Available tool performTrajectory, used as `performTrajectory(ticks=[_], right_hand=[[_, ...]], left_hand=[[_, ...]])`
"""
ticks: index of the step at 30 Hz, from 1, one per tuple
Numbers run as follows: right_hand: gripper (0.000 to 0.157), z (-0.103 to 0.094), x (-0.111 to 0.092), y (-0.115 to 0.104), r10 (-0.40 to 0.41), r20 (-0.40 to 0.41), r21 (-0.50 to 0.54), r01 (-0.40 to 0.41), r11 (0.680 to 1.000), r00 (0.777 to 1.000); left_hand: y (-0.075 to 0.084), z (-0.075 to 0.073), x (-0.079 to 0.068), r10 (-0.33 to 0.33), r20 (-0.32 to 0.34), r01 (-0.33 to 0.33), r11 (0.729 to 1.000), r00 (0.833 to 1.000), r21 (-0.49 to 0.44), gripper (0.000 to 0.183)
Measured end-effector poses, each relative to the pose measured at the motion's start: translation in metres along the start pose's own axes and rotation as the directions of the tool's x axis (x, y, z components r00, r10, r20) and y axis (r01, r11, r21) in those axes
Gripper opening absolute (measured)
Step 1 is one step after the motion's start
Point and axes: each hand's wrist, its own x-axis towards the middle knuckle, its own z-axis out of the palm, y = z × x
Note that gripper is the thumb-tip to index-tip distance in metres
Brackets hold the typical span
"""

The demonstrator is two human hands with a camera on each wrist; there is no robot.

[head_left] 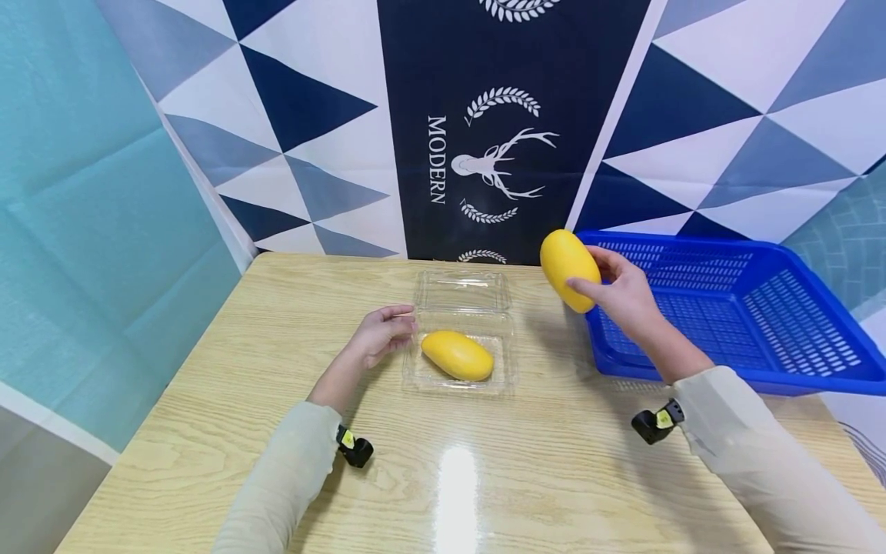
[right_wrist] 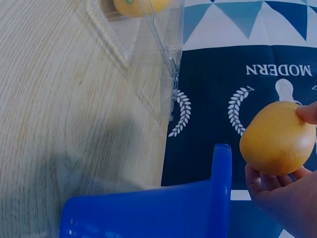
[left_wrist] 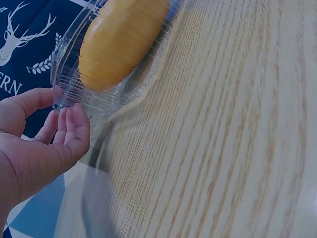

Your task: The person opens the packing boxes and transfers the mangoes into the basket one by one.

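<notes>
My right hand (head_left: 626,292) grips a yellow mango (head_left: 567,269), thumb on the near side, above the left rim of the blue basket (head_left: 734,381). In the right wrist view that mango (right_wrist: 277,139) is held between thumb and fingers, clear of the basket's edge. A clear plastic clamshell box (head_left: 505,377) lies on the table with its lid (head_left: 462,291) folded back. Inside its base sits a second mango (head_left: 457,355), tilted slightly. At the box's left side is my left hand (head_left: 381,335); the left wrist view has its thumb and fingertips pinching the box's edge (left_wrist: 91,101).
The basket stands on the right of the wooden table (head_left: 388,492), close to the patterned backdrop (head_left: 498,154). A teal cloth (head_left: 104,192) hangs along the left. Each forearm carries a small black wrist camera (head_left: 654,425).
</notes>
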Motion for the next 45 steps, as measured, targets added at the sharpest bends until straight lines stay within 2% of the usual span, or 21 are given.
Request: performTrajectory(ticks=[11, 32, 45], right_hand=[[0.076, -0.006, -0.001, 0.004, 0.002, 0.009, -0.001, -0.002, 1.0, 1.0], [0.082, -0.018, 0.001, 0.011, 0.015, -0.055, 0.009, -0.015, 1.0, 0.998], [0.086, -0.024, 0.002, 0.017, 0.032, -0.066, 0.036, -0.029, 0.999, 0.997]], left_hand=[[-0.002, 0.0, 0.002, 0.008, -0.011, -0.008, 1.0, 1.0, -0.008, 0.05], [-0.001, 0.001, 0.003, 0.0, -0.003, 0.0, 1.0, 1.0, -0.015, 0.051], [-0.001, 0.001, 0.002, 0.002, 0.002, -0.002, 1.0, 1.0, -0.005, 0.052]])
